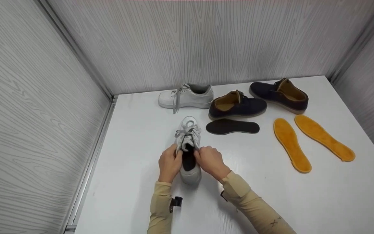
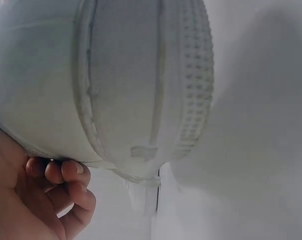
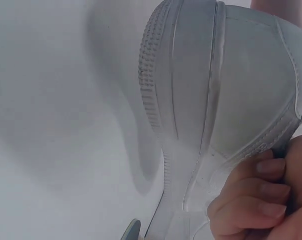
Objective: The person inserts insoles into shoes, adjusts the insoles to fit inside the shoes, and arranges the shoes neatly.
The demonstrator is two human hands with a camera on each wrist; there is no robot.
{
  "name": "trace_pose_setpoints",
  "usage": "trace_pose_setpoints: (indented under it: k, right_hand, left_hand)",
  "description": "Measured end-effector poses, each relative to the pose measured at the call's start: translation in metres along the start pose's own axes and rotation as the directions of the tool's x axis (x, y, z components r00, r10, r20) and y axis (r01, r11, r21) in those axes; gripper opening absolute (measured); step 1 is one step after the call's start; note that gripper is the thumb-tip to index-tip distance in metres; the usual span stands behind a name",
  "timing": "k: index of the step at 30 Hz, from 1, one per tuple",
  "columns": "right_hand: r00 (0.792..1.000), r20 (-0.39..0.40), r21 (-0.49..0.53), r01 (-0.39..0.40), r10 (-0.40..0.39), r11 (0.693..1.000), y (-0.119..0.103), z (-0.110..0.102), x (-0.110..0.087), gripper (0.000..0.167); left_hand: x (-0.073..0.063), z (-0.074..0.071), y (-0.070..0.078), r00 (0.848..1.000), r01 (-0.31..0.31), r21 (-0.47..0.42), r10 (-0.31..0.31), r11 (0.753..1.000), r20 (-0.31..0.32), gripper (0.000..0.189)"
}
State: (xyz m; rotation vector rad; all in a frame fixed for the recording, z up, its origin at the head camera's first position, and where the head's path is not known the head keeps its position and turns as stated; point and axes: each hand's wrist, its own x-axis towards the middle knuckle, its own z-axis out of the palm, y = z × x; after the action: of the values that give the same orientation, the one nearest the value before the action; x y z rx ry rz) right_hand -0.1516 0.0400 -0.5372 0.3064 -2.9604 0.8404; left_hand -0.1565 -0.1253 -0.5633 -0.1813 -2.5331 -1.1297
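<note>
A white sneaker [image 1: 191,177] with loose grey laces [image 1: 188,131] points away from me, its heel nearest. Dark lining or an insole [image 1: 189,161] shows through its opening. My left hand [image 1: 169,163] pinches the left edge of the opening, while my right hand [image 1: 210,160] pinches the right edge. In the left wrist view, curled fingers of the left hand [image 2: 55,195] hold the upper beside the heel of the sneaker [image 2: 125,75]. From the right wrist, the right hand [image 3: 256,200] grips the collar of the sneaker [image 3: 191,85]. The fingertips inside the shoe are hidden.
Another white sneaker [image 1: 190,98] stands at the back. Two dark shoes [image 1: 248,109] with tan linings are right of it. A black insole [image 1: 232,126] lies before them, and two orange insoles [image 1: 292,146] lie farther right. Grey wood-grain panels [image 1: 206,42] bound the white table [image 1: 125,162].
</note>
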Motion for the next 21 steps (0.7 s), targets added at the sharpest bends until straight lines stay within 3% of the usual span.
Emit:
trace_pose_setpoints:
  k: [5, 14, 21]
  right_hand:
    - [0.998, 0.063, -0.027, 0.017, -0.015, 1.0, -0.015, 0.006, 0.017, 0.042]
    - [0.994, 0.103, -0.017, 0.038, -0.036, 0.999, -0.041, 0.021, 0.043, 0.041]
    - [0.989, 0.14, -0.079, 0.068, -0.056, 0.995, -0.057, 0.03, 0.057, 0.042]
  left_hand:
    - [0.011, -0.014, -0.018, 1.0, 0.019, 0.011, -0.019, 1.0, 0.018, 0.029]
    - [0.032, -0.041, -0.05, 0.999, -0.019, 0.036, 0.018, 0.999, 0.034, 0.029]
    - [0.041, -0.053, -0.072, 0.999, -0.023, 0.032, 0.021, 0.999, 0.047, 0.031]
